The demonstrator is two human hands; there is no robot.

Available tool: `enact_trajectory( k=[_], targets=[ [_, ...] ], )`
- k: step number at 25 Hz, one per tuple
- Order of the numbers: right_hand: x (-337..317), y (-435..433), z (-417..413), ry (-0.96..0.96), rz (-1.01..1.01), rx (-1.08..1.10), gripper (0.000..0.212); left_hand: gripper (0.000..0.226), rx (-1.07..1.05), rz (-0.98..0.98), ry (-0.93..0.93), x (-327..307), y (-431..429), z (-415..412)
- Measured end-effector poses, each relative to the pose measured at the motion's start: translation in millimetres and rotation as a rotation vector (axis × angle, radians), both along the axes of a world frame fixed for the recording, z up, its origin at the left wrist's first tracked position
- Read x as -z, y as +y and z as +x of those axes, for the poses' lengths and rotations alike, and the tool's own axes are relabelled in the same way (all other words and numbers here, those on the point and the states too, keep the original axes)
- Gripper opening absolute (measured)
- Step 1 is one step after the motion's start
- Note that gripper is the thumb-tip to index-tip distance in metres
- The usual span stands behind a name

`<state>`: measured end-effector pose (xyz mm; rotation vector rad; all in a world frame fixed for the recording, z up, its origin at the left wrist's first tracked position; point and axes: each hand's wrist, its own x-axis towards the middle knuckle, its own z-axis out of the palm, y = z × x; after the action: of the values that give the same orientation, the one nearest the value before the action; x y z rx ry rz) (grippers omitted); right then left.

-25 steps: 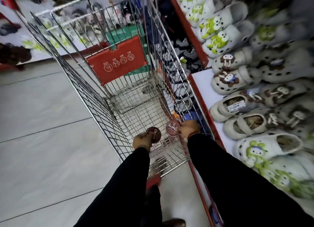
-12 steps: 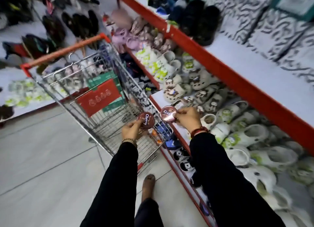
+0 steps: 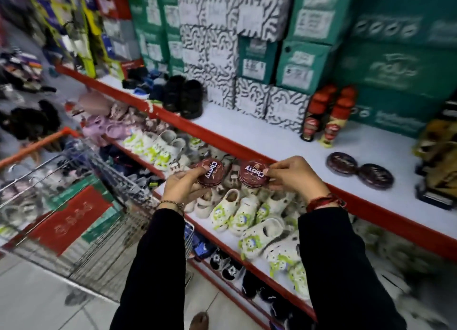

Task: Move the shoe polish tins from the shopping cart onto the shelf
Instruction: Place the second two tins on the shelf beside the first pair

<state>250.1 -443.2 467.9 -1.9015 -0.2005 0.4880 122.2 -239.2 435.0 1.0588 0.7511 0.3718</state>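
Note:
My left hand [image 3: 181,188] grips a round dark red shoe polish tin [image 3: 210,172] marked "Cherry" by its edge. My right hand [image 3: 294,175] pinches a second, matching tin [image 3: 252,174] beside it. Both tins hang in the air in front of the red edge of the white upper shelf [image 3: 279,137], just below its level. Two more dark tins [image 3: 342,163] [image 3: 376,176] lie flat and touching on that shelf, to the right of my hands. The wire shopping cart [image 3: 74,206] stands at the lower left; its inside is blurred.
Red-capped polish bottles [image 3: 329,117] stand on the upper shelf behind the lying tins, with stacked green and patterned shoe boxes [image 3: 247,57] along the back. Black shoes [image 3: 183,97] sit further left. White clogs [image 3: 247,213] fill the lower shelf under my hands.
Both hands have lifted the two tins out of the cart and up towards the upper shelf. My view has swung up and right from the cart to the shelves.

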Motion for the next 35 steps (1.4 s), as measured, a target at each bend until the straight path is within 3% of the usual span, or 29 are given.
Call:
enact_trajectory(
  k=[10,14,20,24,29,35],
  targets=[
    [-44.2,-152.7,20.6,-0.010,0.009,0.389,0.008,0.012,0.557,0.113,-0.030,-50.9,-112.8,130.5],
    [-43.9,-190.8,24.7,-0.004,-0.129,0.524,0.006,0.014,0.706,0.295,0.026,-49.6,-147.8,168.8],
    [-25.7,-209.9,30.8,-0.022,-0.326,0.603,0.011,0.034,0.901,0.716,0.207,-34.6,-160.2,194.8],
    [-20.8,-203.8,33.5,-0.043,-0.357,0.625,0.010,0.039,0.973,0.885,0.290,-43.2,-156.8,195.6],
    [-22.2,-188.8,31.9,-0.063,-0.342,0.625,0.015,0.022,0.964,0.849,0.238,-47.5,-165.5,191.5],
    [-20.7,-184.2,26.0,-0.076,-0.315,0.623,0.017,0.020,0.959,0.866,0.263,-47.9,-171.1,193.1]
  ],
)
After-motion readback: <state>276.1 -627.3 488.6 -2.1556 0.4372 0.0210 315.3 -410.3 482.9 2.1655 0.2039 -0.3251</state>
